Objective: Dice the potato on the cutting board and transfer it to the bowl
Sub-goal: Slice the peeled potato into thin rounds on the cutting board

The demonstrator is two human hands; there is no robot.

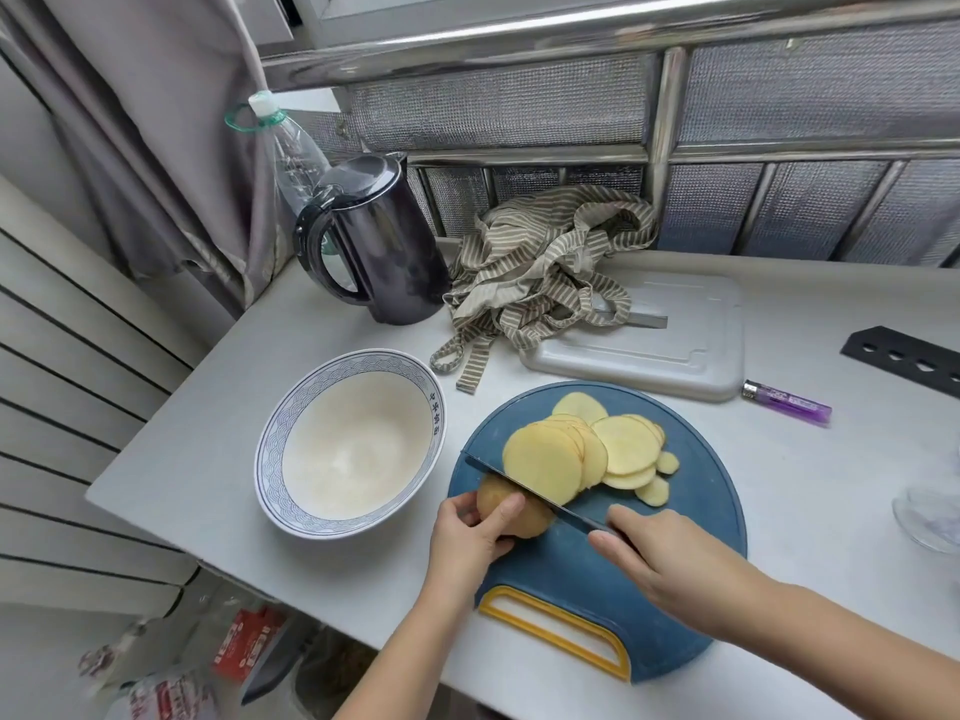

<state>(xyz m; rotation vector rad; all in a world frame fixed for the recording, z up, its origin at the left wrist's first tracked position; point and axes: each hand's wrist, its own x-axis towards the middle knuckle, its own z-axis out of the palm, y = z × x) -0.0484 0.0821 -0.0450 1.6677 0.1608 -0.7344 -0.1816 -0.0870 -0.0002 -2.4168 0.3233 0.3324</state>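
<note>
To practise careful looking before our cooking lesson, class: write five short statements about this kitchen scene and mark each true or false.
1. The bowl holds potato slices. False: the slices lie on the cutting board, not in the bowl.
2. The right hand holds the knife. True.
3. The left hand holds nothing. False: it grips the potato.
4. The knife blade meets the potato. True.
5. The kettle stands right of the cutting board. False: the kettle stands behind the bowl, to the left.
</note>
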